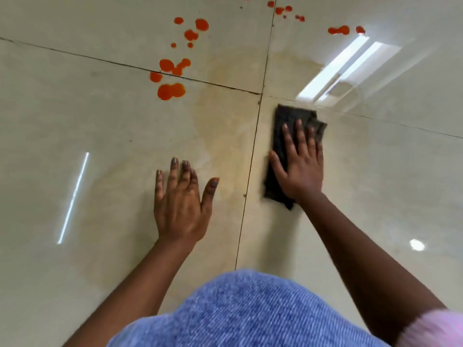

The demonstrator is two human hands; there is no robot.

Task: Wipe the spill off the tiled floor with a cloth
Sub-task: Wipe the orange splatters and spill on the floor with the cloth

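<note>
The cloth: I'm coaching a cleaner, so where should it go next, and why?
Probably slide the dark cloth, pressed flat under the right hand, forward and left across the grout line to the nearest orange drops. These remain unwiped, while the left hand just braces on the tile.

Blue garment (250, 314): ribbed or denim-like fabric filling the bottom centre of the view, closest to the camera.
Pink sleeve (436, 329): soft pale pink cloth at the bottom right corner, blurred.
Window reflection (338, 68): bright double rectangle of light on the glossy surface, upper right.
Thin light streak (74, 196): narrow slanted white line, left side.
Round glare spot (417, 244): small white dot of reflected light, right side.
</note>
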